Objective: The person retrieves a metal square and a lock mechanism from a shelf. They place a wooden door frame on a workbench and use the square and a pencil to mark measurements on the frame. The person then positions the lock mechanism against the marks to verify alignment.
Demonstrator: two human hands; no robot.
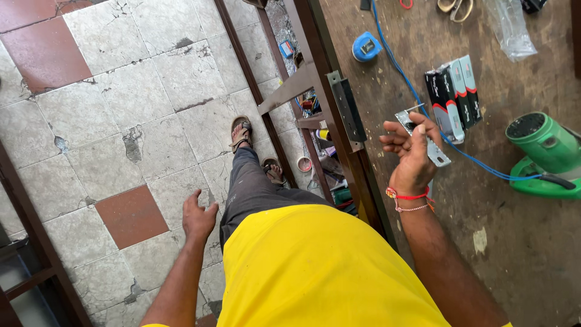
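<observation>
Cracked tile floor (121, 103) fills the left of the frame, worn wooden bench (520, 242) the right. Right hand (413, 154) at centre right pinches a metal plate (431, 145) in curled fingers, just left of the boxes (452, 97). Left hand (198, 215) hangs open and empty, lower centre-left, over the floor.

Left hand (198, 217) at 8 o'clock, hanging free beside thigh, fingers loosely curled, palm inward, forearm running down to bottom edge. Right hand (413, 151) at 2 o'clock, raised, palm up, fingers half bent, pinching a thin metal piece. Red thread band on right wrist, forearm angled to 5 o'clock
</observation>
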